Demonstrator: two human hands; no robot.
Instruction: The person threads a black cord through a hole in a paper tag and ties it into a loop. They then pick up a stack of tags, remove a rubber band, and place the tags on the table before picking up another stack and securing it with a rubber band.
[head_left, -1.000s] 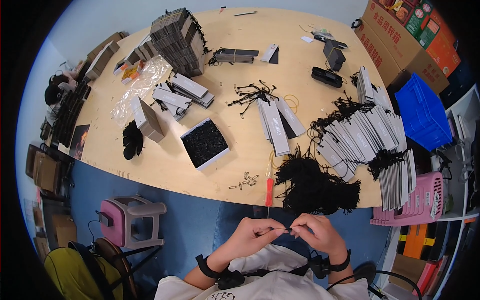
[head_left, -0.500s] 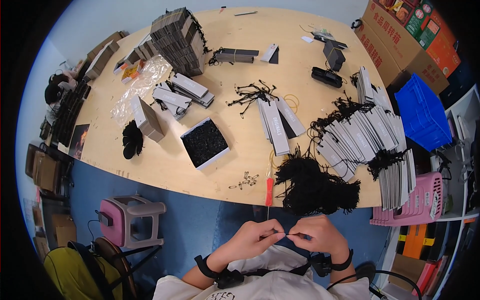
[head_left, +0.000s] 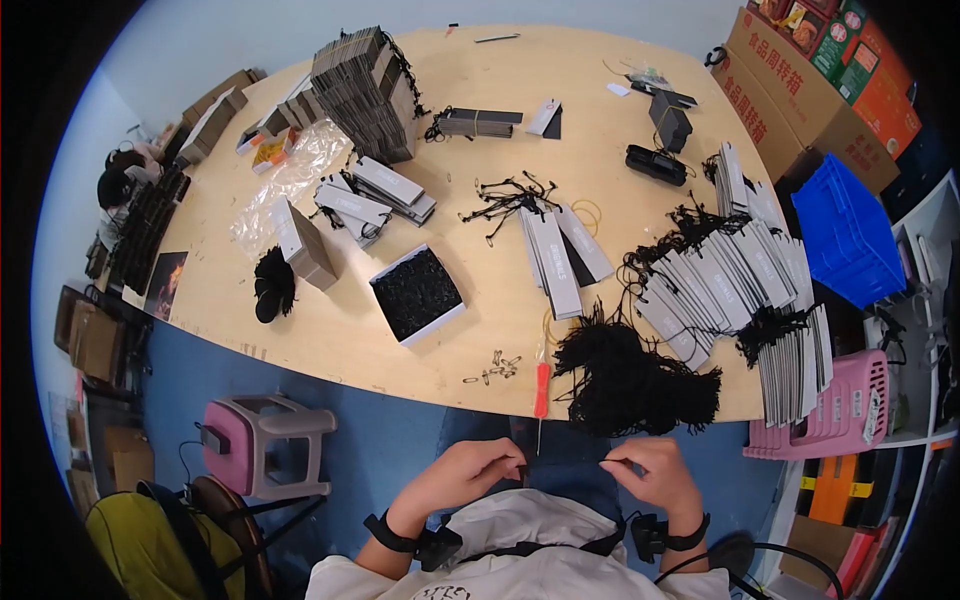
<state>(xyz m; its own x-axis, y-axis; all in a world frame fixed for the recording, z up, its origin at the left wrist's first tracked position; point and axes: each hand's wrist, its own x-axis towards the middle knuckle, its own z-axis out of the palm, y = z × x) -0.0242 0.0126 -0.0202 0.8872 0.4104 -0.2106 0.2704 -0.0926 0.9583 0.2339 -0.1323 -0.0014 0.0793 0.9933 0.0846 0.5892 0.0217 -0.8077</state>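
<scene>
Shows left hand (head_left: 475,468) and right hand (head_left: 652,474) pinched (contents unclear) before shaggy black cords (head_left: 635,380), seemingly unused, beside flat pale-grey card tags (head_left: 722,280), seemingly strung.

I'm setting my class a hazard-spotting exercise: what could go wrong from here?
The red-handled tool juts past the front edge of the table, its tip near the left hand; a bump might drop it or scratch the fingers. The small loose pins lie near that edge and could be swept off. The black cord heap looks tangled, so strands may snag.
</scene>
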